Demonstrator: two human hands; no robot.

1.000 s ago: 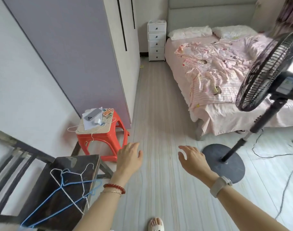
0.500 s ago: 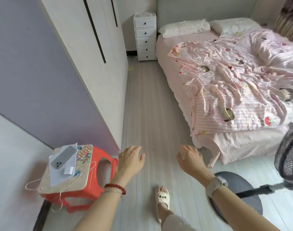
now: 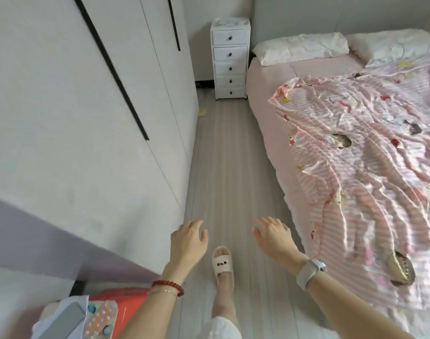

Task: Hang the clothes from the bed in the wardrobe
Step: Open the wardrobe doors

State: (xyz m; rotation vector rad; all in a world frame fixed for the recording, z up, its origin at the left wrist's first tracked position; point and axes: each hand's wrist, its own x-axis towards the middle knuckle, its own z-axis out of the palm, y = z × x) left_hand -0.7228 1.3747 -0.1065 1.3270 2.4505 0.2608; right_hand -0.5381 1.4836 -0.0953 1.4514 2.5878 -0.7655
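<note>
The white wardrobe (image 3: 91,113) with long black handles runs along the left, its doors closed. The bed (image 3: 265,94) fills the right side, with a crumpled pink striped cloth (image 3: 360,162) spread over it; I cannot tell separate garments on it. My left hand (image 3: 188,242) and my right hand (image 3: 274,237) hover over the floor aisle between wardrobe and bed, fingers relaxed, holding nothing. The left wrist wears a red bead bracelet, the right a watch.
A white drawer unit (image 3: 229,62) stands at the aisle's far end beside the bed head. A red stool (image 3: 125,307) with a phone, paper and pill packs sits at the lower left. Two pillows (image 3: 302,48) lie at the bed head. My slippered foot (image 3: 222,261) steps forward.
I have walked forward along the aisle: the fan and the chair with hangers have left the view, the stool has slid to the lower left, and the bed is closer. Both hands stay empty.
</note>
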